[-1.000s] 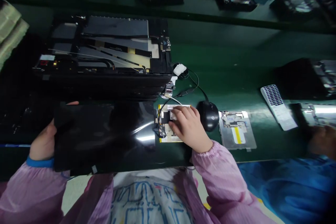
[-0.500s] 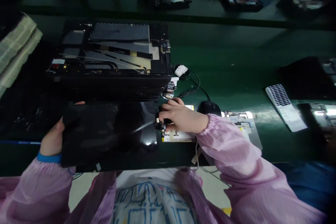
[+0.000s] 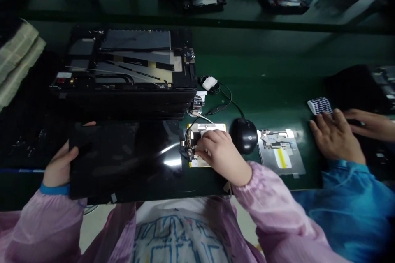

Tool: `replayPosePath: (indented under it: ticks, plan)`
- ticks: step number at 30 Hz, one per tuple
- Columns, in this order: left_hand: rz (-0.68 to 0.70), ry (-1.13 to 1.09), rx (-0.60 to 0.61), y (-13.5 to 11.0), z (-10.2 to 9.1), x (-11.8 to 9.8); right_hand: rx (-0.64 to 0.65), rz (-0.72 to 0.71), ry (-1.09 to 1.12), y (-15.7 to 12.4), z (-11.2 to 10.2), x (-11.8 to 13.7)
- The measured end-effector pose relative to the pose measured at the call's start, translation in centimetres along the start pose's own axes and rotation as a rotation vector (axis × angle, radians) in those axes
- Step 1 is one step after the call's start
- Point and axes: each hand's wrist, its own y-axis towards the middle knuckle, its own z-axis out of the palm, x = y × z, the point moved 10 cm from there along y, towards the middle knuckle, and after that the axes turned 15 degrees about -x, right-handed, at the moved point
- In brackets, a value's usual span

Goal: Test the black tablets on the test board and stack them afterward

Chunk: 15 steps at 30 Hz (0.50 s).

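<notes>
My left hand [image 3: 59, 166] grips the left edge of a glossy black screen panel [image 3: 123, 160], thumb on top and a fingertip showing at the far edge. My right hand [image 3: 217, 150] is over a battery with a circuit board [image 3: 205, 126] at the panel's right end. Its fingers are pinched together beside small black connectors [image 3: 190, 148]; what they hold, if anything, is hidden. A thin dark cable and a white cable run from there back to a small metal counter [image 3: 197, 103].
Behind the panel stands a stack of black tablet housings [image 3: 123, 102]. A black computer mouse [image 3: 245, 135] and a metal plate with a board [image 3: 282, 152] lie to the right. A co-worker's hands [image 3: 336, 135] reach over a white patterned sheet [image 3: 319, 105].
My right hand has moved slightly right and nearer me, off the far connector area, baring the cables and board. A co-worker's hands have come in at the right, onto the white patterned sheet.
</notes>
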Motion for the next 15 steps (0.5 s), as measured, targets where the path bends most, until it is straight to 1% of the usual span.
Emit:
replayPosePath:
  ticks: [2, 4, 7, 10, 15]
  plan:
    - [0.012, -0.013, 0.004, -0.1, 0.2, -0.2, -0.089, 0.107, 0.015, -1.7, -0.2, 0.1]
    - [0.018, -0.013, 0.002, 0.1, 0.2, -0.1, -0.187, 0.184, 0.039, -2.9, -0.4, 0.4]
    - [0.013, -0.022, -0.007, 0.5, -0.1, 0.1, -0.3, 0.256, 0.036, -3.5, -0.4, 0.8]
    - [-0.001, -0.045, 0.0, 0.5, 0.0, 0.2, -0.331, 0.285, 0.028, -3.2, -0.2, 1.0]
    - [-0.045, -0.034, 0.005, -0.5, 0.4, 0.1, -0.335, 0.363, -0.017, -2.5, -0.1, 0.9]
